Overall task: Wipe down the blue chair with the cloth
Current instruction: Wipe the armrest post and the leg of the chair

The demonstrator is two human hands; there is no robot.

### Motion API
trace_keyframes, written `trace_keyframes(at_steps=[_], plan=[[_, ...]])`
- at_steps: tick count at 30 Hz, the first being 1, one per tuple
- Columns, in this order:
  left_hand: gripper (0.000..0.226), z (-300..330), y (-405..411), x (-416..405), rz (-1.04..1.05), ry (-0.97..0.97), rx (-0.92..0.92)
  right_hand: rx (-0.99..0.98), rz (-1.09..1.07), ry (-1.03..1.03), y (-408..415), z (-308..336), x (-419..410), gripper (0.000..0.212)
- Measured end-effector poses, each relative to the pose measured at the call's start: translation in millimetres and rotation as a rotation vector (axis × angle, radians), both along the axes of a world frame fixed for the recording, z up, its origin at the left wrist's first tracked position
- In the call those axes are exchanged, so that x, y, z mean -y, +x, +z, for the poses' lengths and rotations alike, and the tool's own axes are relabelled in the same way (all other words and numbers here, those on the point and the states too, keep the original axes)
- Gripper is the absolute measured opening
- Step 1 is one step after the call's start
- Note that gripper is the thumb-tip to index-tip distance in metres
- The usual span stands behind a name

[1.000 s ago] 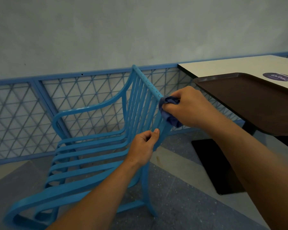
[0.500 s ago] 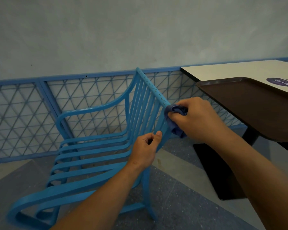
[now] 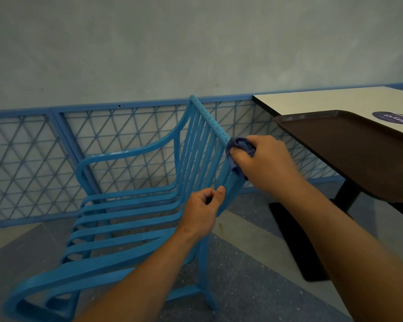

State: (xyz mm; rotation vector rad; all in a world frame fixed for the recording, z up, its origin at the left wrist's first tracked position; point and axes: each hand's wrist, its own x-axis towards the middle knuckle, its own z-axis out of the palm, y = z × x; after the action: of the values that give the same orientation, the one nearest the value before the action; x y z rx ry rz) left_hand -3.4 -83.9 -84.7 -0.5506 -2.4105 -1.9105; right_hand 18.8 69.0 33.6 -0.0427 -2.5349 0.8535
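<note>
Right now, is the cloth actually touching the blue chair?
Touching. The head view shows the cloth, bunched in the right hand, pressed against the near end of the blue chair at its top rail, with no gap.

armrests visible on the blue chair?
1 clearly: the far armrest curves from the blue chair backrest toward the lattice fence. The near one is mostly hidden by the left hand gripping there.

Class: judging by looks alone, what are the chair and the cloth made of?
Blue chair: probably painted metal; thin curved slats, matte blue coat. Cloth: soft fabric, perhaps microfibre; it bunches in folds in the right hand.
</note>
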Motion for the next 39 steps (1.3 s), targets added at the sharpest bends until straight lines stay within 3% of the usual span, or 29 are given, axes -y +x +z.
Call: trace_keyframes(at_steps=[3, 9, 18, 25, 29, 33, 39], plan=[[0.050, -1, -1, 0, 0.003, -0.004, 0.008, -0.077, 0.000, 0.060, 11, -7, 6, 0.023], [0.049, 1, 0, 1, -0.016, -0.007, 0.014, 0.060, -0.039, -0.310, -5, 3, -4, 0.027], [0.049, 3, 18, 26, -0.049, -0.023, -0.020, 0.046, -0.009, -0.431, 13, -3, 10, 0.033], [0.053, 0, 32, 53, -0.123, -0.004, 0.006, 0.087, 0.068, -0.254, 53, 1, 19, 0.036], [0.035, 19, 33, 37, -0.102, 0.075, -0.026, 0.129, 0.062, -0.124, 59, 14, 24, 0.029], [0.040, 19, 34, 22, 0.011, 0.138, -0.007, 0.132, 0.056, -0.172, 38, 18, 24, 0.024], [0.041, 15, 35, 25, 0.023, 0.120, -0.017, 0.116, -0.010, -0.224, -23, 13, 29, 0.027]])
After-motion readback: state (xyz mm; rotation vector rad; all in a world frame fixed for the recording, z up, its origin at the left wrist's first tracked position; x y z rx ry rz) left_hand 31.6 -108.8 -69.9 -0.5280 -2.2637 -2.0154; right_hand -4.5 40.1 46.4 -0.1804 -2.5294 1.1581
